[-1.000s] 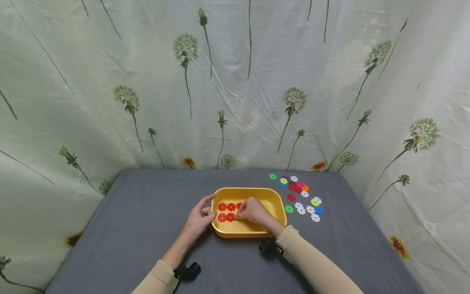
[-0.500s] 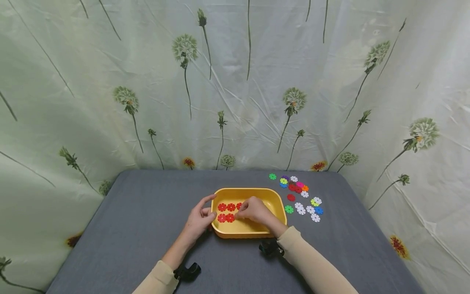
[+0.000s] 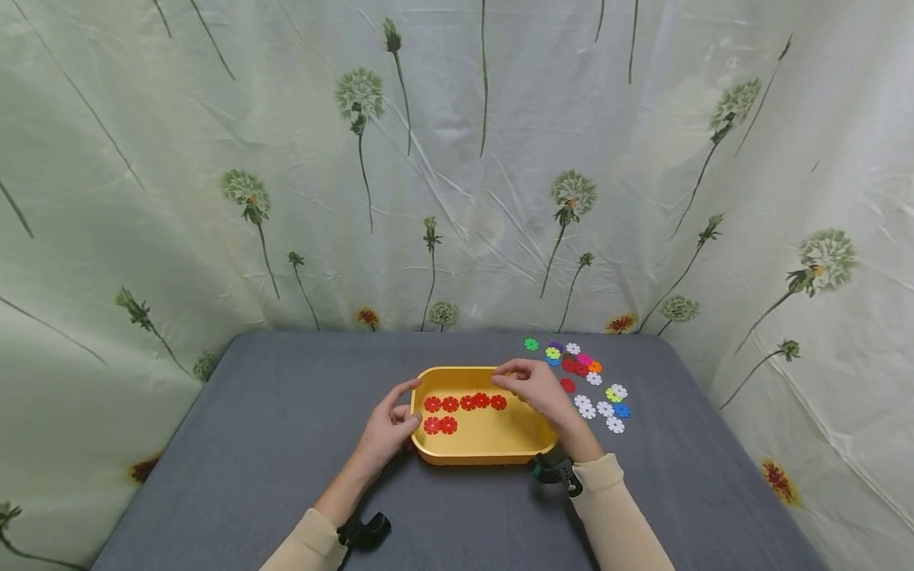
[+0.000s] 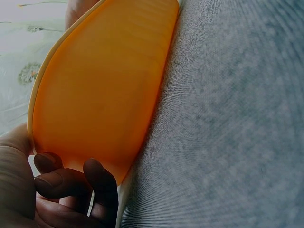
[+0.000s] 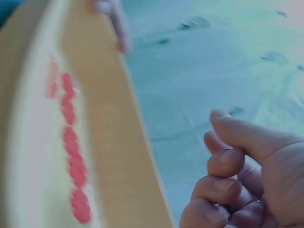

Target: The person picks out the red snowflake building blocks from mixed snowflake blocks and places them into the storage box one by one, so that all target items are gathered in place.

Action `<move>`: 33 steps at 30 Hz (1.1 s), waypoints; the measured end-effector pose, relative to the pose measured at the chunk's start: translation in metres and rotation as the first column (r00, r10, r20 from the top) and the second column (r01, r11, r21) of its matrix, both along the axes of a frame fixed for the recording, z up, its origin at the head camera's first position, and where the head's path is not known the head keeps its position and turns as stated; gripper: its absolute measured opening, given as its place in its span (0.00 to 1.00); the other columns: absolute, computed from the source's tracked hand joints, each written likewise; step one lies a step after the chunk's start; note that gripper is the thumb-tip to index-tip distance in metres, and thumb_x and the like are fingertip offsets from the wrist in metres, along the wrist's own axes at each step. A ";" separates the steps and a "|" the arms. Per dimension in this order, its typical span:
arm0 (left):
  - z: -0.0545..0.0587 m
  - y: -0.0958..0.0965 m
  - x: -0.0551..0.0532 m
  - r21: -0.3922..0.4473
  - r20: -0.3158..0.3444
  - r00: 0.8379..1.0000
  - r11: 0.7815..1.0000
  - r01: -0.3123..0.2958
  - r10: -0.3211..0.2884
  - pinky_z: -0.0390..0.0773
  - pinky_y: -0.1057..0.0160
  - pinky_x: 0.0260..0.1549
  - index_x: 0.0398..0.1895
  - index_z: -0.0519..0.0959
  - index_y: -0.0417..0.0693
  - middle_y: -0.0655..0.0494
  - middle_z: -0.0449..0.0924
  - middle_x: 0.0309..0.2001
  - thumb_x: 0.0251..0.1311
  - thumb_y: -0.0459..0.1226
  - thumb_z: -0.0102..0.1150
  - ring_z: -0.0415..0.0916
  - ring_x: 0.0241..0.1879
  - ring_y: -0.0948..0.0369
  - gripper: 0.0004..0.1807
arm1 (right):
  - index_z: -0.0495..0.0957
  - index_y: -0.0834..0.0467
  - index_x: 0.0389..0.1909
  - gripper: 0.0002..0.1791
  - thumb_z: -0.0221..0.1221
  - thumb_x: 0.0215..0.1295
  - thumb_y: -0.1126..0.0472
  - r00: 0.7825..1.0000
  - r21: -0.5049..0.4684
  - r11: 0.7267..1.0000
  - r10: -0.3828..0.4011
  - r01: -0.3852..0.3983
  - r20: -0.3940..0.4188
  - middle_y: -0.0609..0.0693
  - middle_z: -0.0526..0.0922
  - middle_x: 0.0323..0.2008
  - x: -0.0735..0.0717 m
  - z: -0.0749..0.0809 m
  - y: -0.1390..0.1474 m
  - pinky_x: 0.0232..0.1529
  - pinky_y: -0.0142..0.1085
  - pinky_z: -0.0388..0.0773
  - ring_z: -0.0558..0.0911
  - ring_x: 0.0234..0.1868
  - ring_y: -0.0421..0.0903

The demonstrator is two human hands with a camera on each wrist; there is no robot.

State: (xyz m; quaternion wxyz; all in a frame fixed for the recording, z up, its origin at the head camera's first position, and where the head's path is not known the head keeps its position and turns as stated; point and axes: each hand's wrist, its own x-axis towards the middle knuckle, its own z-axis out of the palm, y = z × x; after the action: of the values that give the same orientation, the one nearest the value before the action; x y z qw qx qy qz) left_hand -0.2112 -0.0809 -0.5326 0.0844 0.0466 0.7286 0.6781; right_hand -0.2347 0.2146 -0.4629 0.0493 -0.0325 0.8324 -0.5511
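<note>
A yellow plastic tub (image 3: 500,436) stands on the grey table. At its left end my left hand (image 3: 391,419) grips the wall, thumb over the rim and fingers outside. In the left wrist view, curled fingers of the left hand (image 4: 71,190) lie against the tub's orange-lit wall (image 4: 99,90). Inside the tub lie several red flower-shaped discs (image 3: 467,403) in a back row, and two more red discs (image 3: 439,426) in front. My right hand (image 3: 531,385) hovers over the tub's back right part. The right wrist view shows the right hand (image 5: 237,175) with loosely bent fingers, holding nothing.
Right of the tub, several loose flower discs (image 3: 585,408) in white, red, blue, green and other colours are scattered on the grey tabletop (image 3: 321,396). A curtain with dandelion prints (image 3: 457,159) hangs behind and around the table.
My right hand has risen from the red discs and moved right and back, away from them. The rest of the back row of discs now shows. The left hand keeps its hold.
</note>
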 end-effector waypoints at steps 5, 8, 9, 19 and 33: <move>-0.001 0.000 0.000 0.003 -0.003 1.000 1.000 0.000 0.000 0.75 0.65 0.22 0.76 0.71 0.56 0.55 0.74 0.23 0.67 0.29 0.63 0.71 0.20 0.58 0.34 | 0.86 0.62 0.53 0.19 0.69 0.70 0.53 0.995 -0.037 0.995 -0.092 0.091 -0.025 0.44 0.72 0.23 0.003 0.009 0.029 0.31 0.32 0.71 0.70 0.28 0.43; -0.001 0.000 0.000 0.001 -0.005 1.000 1.000 0.002 -0.002 0.75 0.65 0.22 0.76 0.70 0.56 0.55 0.74 0.24 0.67 0.29 0.62 0.70 0.21 0.59 0.34 | 0.85 0.61 0.57 0.22 0.68 0.71 0.51 0.992 -0.031 0.991 -0.127 0.127 -0.023 0.44 0.70 0.22 0.004 0.010 0.048 0.30 0.32 0.71 0.69 0.27 0.43; -0.001 0.000 0.000 -0.001 -0.004 1.000 1.000 0.002 -0.002 0.75 0.65 0.22 0.76 0.71 0.56 0.55 0.74 0.24 0.67 0.29 0.62 0.70 0.21 0.59 0.34 | 0.84 0.61 0.58 0.22 0.68 0.72 0.50 0.990 -0.032 0.989 -0.143 0.142 -0.019 0.43 0.70 0.22 0.004 0.010 0.054 0.30 0.32 0.71 0.68 0.26 0.43; 0.002 0.000 0.001 -0.002 0.006 1.000 1.000 -0.003 0.003 0.75 0.65 0.23 0.76 0.71 0.57 0.55 0.74 0.24 0.67 0.29 0.62 0.71 0.21 0.59 0.34 | 0.79 0.62 0.67 0.28 0.67 0.73 0.51 0.958 -0.020 0.958 -0.287 0.287 0.028 0.41 0.86 0.38 0.003 -0.007 0.099 0.35 0.28 0.77 0.76 0.32 0.38; -0.002 -0.001 0.000 -0.003 0.004 1.000 1.000 0.011 -0.011 0.70 0.66 0.19 0.76 0.70 0.57 0.56 0.74 0.24 0.68 0.30 0.62 0.69 0.19 0.60 0.34 | 0.77 0.64 0.69 0.32 0.68 0.70 0.53 0.941 0.182 0.931 -0.332 0.315 0.072 0.42 0.76 0.19 -0.007 -0.053 0.115 0.22 0.32 0.70 0.71 0.17 0.38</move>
State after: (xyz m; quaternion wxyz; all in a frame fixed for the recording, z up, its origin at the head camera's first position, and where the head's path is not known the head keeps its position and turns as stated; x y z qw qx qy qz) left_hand -0.2114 -0.0814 -0.5347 0.0896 0.0492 0.7292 0.6766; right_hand -0.2417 0.3296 -0.5159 0.0024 0.1374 0.8662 -0.4804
